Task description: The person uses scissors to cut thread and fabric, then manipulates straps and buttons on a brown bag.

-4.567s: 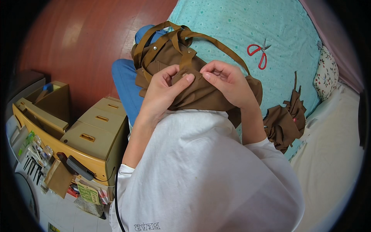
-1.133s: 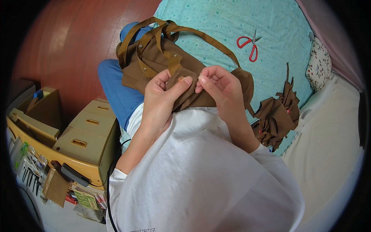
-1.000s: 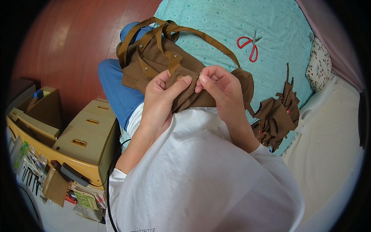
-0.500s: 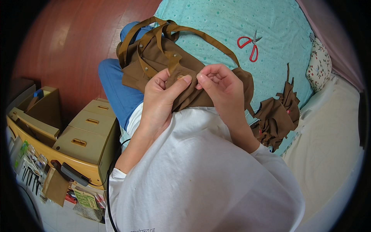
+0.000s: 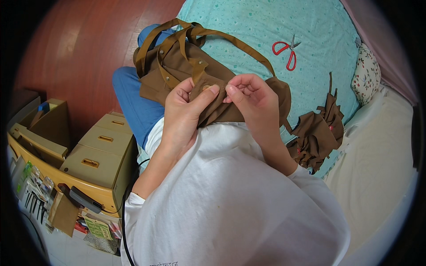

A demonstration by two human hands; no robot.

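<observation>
The brown bag [image 5: 217, 70] is lying across the blue jeans [image 5: 135, 95], its straps [image 5: 242, 43] looping over the far side. Left hand [image 5: 188, 104] is pinching a fold of the bag between thumb and fingers, right by a strap end. Right hand [image 5: 255, 99] is keeping its thumb and index tips pressed together at the fold's edge; can't tell what's between them. Red-handled scissors [image 5: 291, 48] are lying open beyond the bag, off to its right, and crumpled brown cloth [image 5: 317, 137] is sitting right of it.

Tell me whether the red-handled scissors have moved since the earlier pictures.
No. The red-handled scissors lie in the same spot on the teal sheet, left of the floral pillow; the camera's view shifted instead.
</observation>
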